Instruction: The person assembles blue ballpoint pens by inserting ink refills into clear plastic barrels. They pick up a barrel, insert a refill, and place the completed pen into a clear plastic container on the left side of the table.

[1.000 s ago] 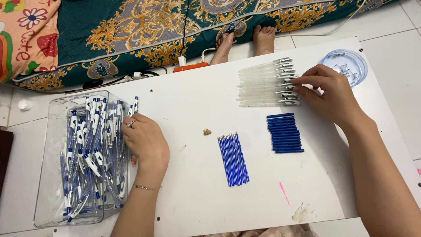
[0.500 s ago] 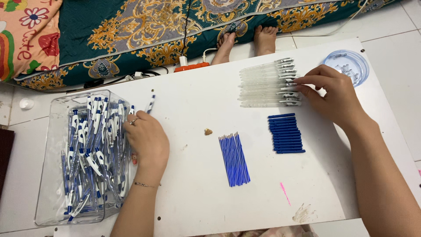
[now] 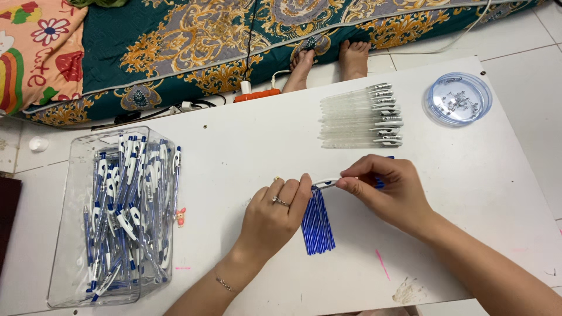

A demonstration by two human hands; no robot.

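Between the fingertips of both hands, above the middle of the white table (image 3: pixel 234 152), one white-and-blue pen part (image 3: pixel 325 184) is pinched: the left hand (image 3: pixel 275 217) grips its left end with fingers closed, the right hand (image 3: pixel 387 190) its right end with thumb and forefinger narrowed. Just below it, one fan of blue refills (image 3: pixel 317 223) is laid, too many to be counted. Farther up, about nine clear pen barrels (image 3: pixel 363 116) are ranged in one row. Half a second ago the left hand was placed at the bin and the right at the barrels; both are now brought to the centre. One clear plastic bin (image 3: pixel 76 234) at the left is filled with assembled blue-and-white pens (image 3: pixel 126 205), and one round clear lid (image 3: pixel 458 99) is loaded with small metal springs.
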